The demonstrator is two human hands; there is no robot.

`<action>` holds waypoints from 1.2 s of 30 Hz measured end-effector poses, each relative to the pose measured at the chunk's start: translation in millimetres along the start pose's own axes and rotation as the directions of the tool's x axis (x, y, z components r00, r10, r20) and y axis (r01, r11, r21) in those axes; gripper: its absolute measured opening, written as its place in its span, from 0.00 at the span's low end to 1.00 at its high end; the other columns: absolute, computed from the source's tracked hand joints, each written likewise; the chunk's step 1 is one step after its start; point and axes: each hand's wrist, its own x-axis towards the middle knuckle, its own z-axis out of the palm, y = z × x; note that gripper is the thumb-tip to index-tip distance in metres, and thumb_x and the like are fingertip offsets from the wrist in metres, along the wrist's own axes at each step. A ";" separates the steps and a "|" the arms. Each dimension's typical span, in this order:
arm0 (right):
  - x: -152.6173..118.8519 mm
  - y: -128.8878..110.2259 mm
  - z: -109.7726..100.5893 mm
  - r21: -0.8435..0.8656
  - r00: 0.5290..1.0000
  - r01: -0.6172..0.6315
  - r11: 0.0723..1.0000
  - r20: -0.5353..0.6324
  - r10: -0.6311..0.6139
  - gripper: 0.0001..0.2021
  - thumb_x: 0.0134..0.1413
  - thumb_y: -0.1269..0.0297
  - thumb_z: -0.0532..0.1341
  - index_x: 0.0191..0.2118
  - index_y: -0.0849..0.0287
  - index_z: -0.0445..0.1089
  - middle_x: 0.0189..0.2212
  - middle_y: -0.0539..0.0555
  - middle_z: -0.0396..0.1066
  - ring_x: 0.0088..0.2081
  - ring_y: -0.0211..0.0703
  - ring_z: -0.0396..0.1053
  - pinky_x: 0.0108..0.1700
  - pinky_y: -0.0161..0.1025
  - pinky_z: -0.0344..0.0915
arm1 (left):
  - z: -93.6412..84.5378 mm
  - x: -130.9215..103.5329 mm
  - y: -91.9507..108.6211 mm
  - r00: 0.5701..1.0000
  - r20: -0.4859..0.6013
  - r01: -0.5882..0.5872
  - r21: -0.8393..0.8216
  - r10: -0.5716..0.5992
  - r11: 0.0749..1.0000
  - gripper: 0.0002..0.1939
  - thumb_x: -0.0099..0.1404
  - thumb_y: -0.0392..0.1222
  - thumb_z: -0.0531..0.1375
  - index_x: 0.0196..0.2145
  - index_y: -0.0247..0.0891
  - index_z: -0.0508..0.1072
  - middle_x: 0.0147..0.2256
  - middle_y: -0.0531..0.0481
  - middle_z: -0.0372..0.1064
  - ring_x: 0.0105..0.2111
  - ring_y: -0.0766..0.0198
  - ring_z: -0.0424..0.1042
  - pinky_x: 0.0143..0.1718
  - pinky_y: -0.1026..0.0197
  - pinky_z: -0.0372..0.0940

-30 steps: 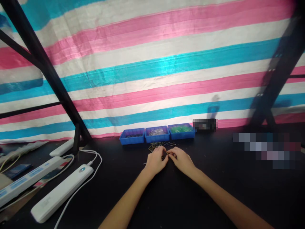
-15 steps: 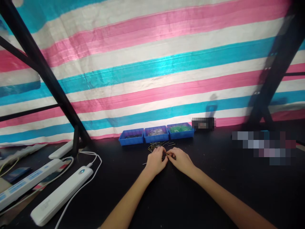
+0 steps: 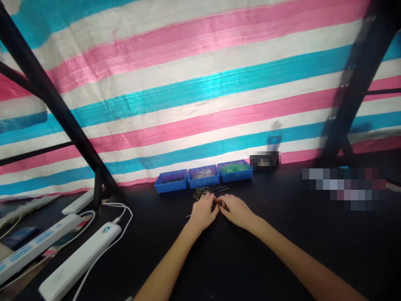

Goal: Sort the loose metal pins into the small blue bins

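My left hand (image 3: 203,212) and my right hand (image 3: 237,210) meet at the fingertips just above the black table (image 3: 250,267). Both are closed in a pinch around something too small to make out. Right behind them lies a loose pile of thin metallic and yellowish sticks (image 3: 200,192). Beyond the pile stand three blue trays in a row: the left tray (image 3: 171,187) has dark thin pieces, the middle tray (image 3: 203,182) has clear pieces, and the right tray (image 3: 236,175) has green pieces.
On the left lie a white power bank (image 3: 79,259) with a white cable and a white power strip (image 3: 37,246). Black frame posts rise on both sides before a striped sheet (image 3: 188,96). Blurred items (image 3: 341,184) are at the right.
The view has shifted slightly. My fingertips have moved a little against each other, still close together; the trays and the pile look the same.
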 end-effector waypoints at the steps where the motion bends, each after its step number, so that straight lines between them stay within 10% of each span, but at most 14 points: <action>1: -0.2 -0.7 -0.6 -0.011 1.000 0.004 1.000 0.004 -0.004 0.08 0.51 0.69 0.52 0.37 0.59 0.66 0.29 0.52 0.65 0.32 0.40 0.61 0.34 0.34 0.54 | 0.3 0.0 -0.3 1.000 -0.002 -0.002 -0.001 0.002 1.000 0.04 0.60 0.41 0.49 0.33 0.40 0.62 0.36 0.51 0.63 0.38 0.63 0.63 0.32 0.64 0.57; 36: 2.6 -0.8 -1.5 0.228 0.973 -0.148 0.962 -0.140 0.183 0.07 0.47 0.64 0.55 0.31 0.53 0.69 0.28 0.47 0.71 0.28 0.36 0.66 0.27 0.31 0.55 | -3.1 -1.5 4.5 0.997 -0.064 0.023 -0.148 -0.033 0.989 0.03 0.57 0.41 0.51 0.31 0.40 0.61 0.31 0.54 0.63 0.34 0.66 0.64 0.28 0.66 0.55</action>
